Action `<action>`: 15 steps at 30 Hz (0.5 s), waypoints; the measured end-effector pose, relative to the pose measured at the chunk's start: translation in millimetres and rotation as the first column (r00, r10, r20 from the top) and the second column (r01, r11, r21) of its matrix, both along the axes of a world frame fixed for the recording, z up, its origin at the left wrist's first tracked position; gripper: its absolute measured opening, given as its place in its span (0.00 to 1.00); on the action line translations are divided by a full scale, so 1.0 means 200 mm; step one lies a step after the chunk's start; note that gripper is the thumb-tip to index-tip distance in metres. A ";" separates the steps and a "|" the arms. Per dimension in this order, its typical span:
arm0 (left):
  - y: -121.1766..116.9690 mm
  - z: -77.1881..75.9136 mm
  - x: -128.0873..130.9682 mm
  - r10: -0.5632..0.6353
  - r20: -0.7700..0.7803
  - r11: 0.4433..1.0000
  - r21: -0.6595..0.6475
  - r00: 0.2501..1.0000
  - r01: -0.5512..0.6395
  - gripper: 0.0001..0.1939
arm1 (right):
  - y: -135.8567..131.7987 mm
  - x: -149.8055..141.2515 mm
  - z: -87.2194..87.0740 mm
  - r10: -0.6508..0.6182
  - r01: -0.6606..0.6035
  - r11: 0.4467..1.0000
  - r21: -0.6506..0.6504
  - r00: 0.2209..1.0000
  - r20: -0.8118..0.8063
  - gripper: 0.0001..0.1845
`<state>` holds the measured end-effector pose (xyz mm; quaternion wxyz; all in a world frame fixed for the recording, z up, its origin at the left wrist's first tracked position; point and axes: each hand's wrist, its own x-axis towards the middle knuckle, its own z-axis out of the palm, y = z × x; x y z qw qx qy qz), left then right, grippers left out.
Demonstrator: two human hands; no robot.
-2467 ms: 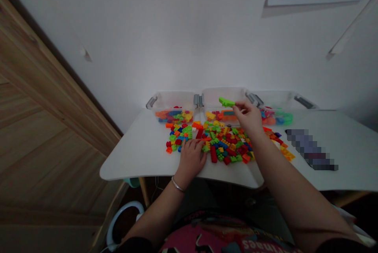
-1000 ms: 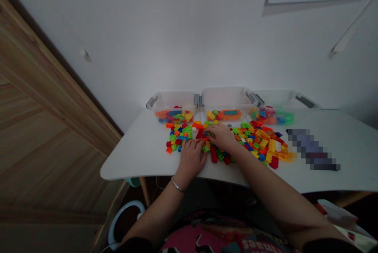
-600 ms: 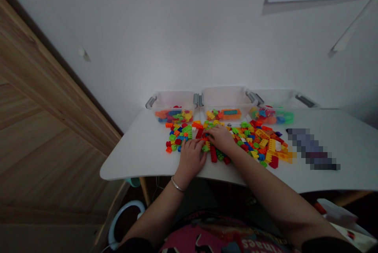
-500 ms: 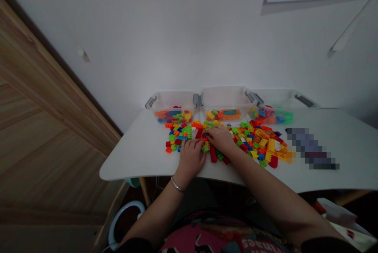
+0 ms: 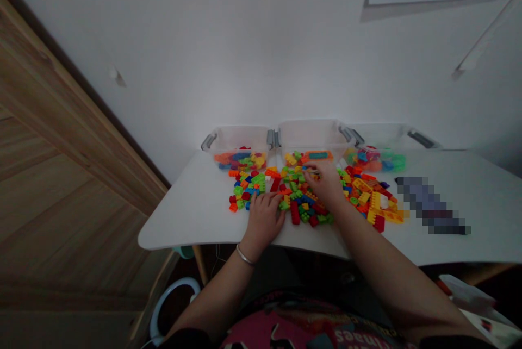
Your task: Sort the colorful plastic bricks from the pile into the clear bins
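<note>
Many coloured toy building blocks [image 5: 296, 212] lie in a loose heap across the middle of the table. My left hand [image 5: 264, 217] rests palm down at the heap's near left edge, fingers stretched out and touching a few blocks. Close to its fingertips are an orange block [image 5: 286, 192] and a green block [image 5: 284, 205]. Over the far side of the heap, my right hand [image 5: 326, 181] has thumb and fingers drawn together in a pinch. What seems to be a small blue block [image 5: 304, 168] shows at its fingertips, mostly hidden. It is just in front of the middle clear box [image 5: 308, 134].
A left clear box [image 5: 240, 136] and a right clear box [image 5: 381, 134] flank the middle one against the wall; all three hold coloured pieces. A blurred-out dark object [image 5: 432, 205] lies right of the heap on the white table [image 5: 175, 218].
My right hand has moved from beside my left hand, away and to the right, toward the middle box. Blocks it covered now show. My left hand has stayed put.
</note>
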<state>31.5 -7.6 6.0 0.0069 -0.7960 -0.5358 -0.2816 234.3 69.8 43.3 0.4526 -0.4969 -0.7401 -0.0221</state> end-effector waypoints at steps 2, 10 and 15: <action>0.00 0.00 0.00 0.004 -0.007 1.000 0.001 1.000 -0.004 0.18 | 0.02 0.11 0.07 -0.095 0.100 0.991 0.094 0.994 -0.052 0.10; 0.00 -0.01 0.00 0.011 -0.021 1.000 -0.001 1.000 -0.011 0.19 | 0.07 0.57 0.23 -0.397 0.429 0.899 0.087 0.883 -0.250 0.11; 0.00 -0.02 0.00 0.009 -0.022 1.000 0.003 1.000 -0.009 0.19 | 0.09 0.72 0.19 -0.539 0.538 0.841 -0.062 0.818 -0.200 0.11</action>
